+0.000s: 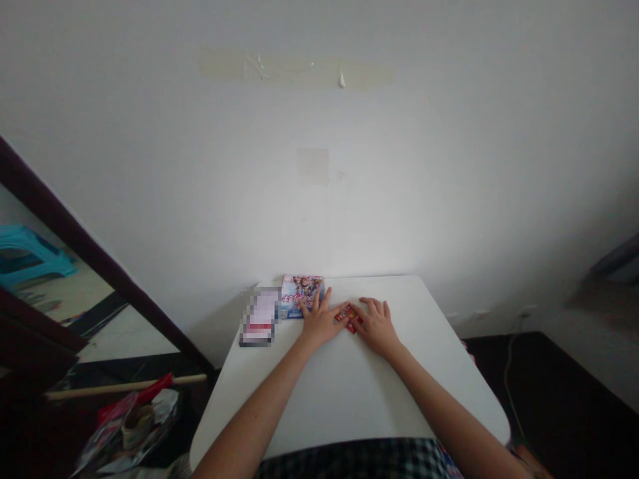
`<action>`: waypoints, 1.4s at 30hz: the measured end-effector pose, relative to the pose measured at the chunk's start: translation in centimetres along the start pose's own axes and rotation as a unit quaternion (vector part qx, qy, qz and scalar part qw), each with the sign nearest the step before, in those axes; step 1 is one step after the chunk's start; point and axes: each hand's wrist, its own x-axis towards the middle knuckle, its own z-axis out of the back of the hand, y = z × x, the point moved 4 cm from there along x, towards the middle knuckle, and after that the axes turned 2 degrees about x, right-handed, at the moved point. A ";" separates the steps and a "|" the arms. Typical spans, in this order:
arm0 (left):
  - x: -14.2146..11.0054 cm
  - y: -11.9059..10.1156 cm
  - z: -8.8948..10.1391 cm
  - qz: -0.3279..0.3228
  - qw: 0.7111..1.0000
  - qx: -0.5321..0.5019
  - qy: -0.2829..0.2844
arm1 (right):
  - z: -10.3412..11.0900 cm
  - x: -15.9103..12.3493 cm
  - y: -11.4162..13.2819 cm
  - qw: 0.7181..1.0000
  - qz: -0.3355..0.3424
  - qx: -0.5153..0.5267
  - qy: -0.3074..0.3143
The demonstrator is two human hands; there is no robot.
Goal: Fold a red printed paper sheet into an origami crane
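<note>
Here, two bare hands meet around a small red piece point(355, 320) lying on the white surface point(339, 406), a little right of the middle and towards the far edge. The left hand point(319, 324) is spread, palm down, its fingers fanned across the near right corner of a booklet point(293, 287) and its thumb reaching the red piece from the left. The right hand point(378, 326) is also spread, palm down, with its fingers slightly bent, pointing to the far side, and its thumb against the right side of the piece. The piece is partly covered, and its print is too small to read.

The booklet lies flat at the far edge, with coloured figures and red lettering on it. Just left of it is a phone point(259, 318), its screen blurred into blocks. Dark checked cloth point(349, 459) shows at the near edge, between the forearms. Beyond the surface stands a pale wall point(449, 166) with a yellowish strip point(294, 70) high on it. At the far left is a blue stool point(37, 259); nearer, a pale stick point(124, 387) lies beside a plastic bag point(134, 426)
</note>
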 end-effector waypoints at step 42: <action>-3.6 0.1 1.0 0.036 0.998 0.037 -0.029 | 0.2 0.0 -0.1 0.999 -0.023 0.023 0.015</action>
